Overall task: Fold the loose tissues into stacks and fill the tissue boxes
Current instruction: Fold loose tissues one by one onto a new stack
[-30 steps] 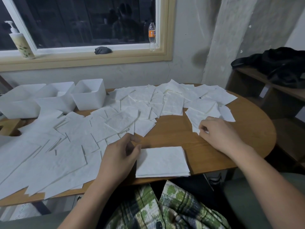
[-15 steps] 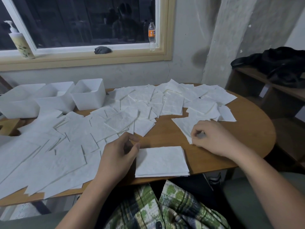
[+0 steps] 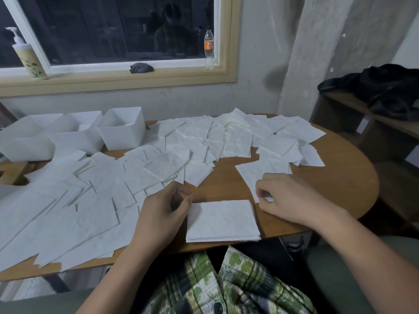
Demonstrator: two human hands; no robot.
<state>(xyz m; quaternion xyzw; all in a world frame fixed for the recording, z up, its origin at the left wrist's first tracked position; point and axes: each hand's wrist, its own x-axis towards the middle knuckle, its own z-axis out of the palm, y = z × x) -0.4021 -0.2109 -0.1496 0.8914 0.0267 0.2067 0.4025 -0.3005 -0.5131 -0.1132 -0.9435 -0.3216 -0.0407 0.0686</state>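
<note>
Stacking is the step in hand. Right hand (image 3: 288, 198) lies on the table (image 3: 340, 189) with its fingers curled and pinched on the near corner of a single tissue (image 3: 254, 173); a fold of white shows between the fingertips. The tissue lies flat on the wood, just right of the folded stack (image 3: 222, 220), with its far edge under the neighbouring sheets. A corner pinch suits thin paper: it separates one sheet from the others and leaves the rest of the sheet free to drag or fold.

Left hand (image 3: 161, 214) rests at the upper-left corner of the folded stack, fingers curled, thumb tip close to the forefinger. Whether it grips the corner or only lies against it cannot be told. Its position suggests that it steadies the stack so the edges stay aligned while the next sheet arrives.

The folded stack sits at the near table edge, directly before the person, within reach of both hands. Loose tissues (image 3: 90, 196) cover most of the table to the left and far side. Three white tissue boxes (image 3: 122, 132) stand at the far left, well apart from the stack; their fill cannot be judged. Most of the task appears to remain.
</note>
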